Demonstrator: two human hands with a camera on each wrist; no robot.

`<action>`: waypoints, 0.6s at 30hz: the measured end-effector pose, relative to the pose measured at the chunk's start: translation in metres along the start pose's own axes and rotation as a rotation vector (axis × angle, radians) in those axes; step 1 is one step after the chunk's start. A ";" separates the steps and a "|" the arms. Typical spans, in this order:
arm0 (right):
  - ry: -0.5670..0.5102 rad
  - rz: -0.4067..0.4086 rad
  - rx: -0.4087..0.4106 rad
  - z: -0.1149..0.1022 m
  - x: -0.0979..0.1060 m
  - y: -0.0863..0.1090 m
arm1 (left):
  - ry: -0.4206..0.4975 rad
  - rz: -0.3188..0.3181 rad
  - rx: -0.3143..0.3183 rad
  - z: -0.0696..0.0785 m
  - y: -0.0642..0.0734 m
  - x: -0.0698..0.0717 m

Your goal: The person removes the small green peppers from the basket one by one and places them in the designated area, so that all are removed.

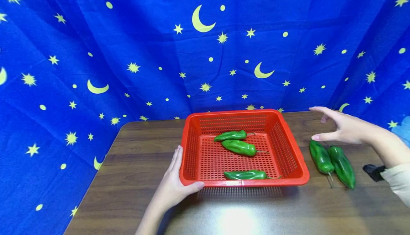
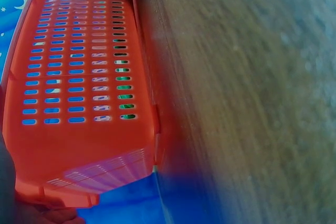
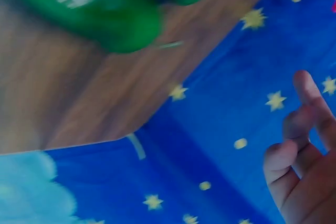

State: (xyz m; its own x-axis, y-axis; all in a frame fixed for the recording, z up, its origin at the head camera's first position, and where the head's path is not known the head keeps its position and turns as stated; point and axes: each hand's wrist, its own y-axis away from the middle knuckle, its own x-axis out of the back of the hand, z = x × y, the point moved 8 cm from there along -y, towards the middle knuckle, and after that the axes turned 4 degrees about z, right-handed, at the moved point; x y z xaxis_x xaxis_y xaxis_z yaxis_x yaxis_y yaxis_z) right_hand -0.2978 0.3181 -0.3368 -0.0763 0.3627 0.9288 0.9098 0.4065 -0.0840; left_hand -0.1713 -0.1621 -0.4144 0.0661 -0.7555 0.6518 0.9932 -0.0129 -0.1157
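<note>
A red plastic basket [image 1: 302, 167] stands on the wooden table, with several green peppers in it. Two peppers lie close together near its middle, one of them a plump pepper [image 1: 238, 147]; a third pepper [image 1: 246, 175] lies along the front wall. My left hand [image 1: 174, 184] holds the basket's front left corner, thumb on the front rim and fingers along the left side. Right of the basket are two more peppers side by side, a darker pepper [image 1: 321, 157] and its neighbour [image 1: 342, 165]. My right hand [image 1: 347, 126] hovers just behind them, thumb and fingers spread, holding nothing.
The brown table [image 1: 141, 156] reaches back to a blue cloth [image 1: 153, 42] printed with yellow moons and stars. A black strap-like object [image 1: 373, 172] shows beside the right wrist.
</note>
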 end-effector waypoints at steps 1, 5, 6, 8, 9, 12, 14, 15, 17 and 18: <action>-0.016 -0.004 0.000 -0.006 0.000 -0.004 | 0.000 -0.002 0.004 0.000 0.000 0.000; -0.032 -0.020 0.029 -0.028 0.000 -0.021 | 0.001 -0.007 0.016 -0.002 -0.001 -0.001; -0.036 -0.021 0.034 -0.034 -0.001 -0.024 | 0.003 -0.009 0.018 -0.002 0.000 -0.001; -0.038 -0.009 0.053 -0.044 -0.001 -0.031 | 0.004 -0.008 0.013 -0.002 0.000 -0.001; -0.048 -0.012 0.051 -0.049 -0.002 -0.035 | 0.005 -0.008 0.012 -0.002 0.000 -0.001; -0.083 -0.001 0.056 -0.063 -0.003 -0.044 | 0.007 -0.005 0.008 -0.002 0.000 -0.001; -0.107 0.001 0.061 -0.073 -0.004 -0.050 | 0.006 -0.004 0.008 -0.001 -0.001 -0.001; -0.118 -0.001 0.063 -0.077 -0.004 -0.053 | 0.007 -0.004 0.010 -0.002 -0.001 -0.001; -0.129 -0.006 0.079 -0.086 -0.006 -0.058 | 0.007 -0.004 0.011 -0.001 -0.001 0.000; -0.131 -0.012 0.082 -0.089 -0.007 -0.061 | 0.006 -0.005 0.012 -0.001 -0.001 0.000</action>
State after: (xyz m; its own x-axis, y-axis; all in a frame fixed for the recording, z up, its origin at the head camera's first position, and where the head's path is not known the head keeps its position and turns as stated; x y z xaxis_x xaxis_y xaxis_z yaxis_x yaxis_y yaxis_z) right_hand -0.3159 0.2161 -0.3061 -0.1444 0.4612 0.8755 0.8726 0.4765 -0.1071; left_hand -0.1721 -0.1625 -0.4152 0.0608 -0.7591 0.6482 0.9946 -0.0089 -0.1037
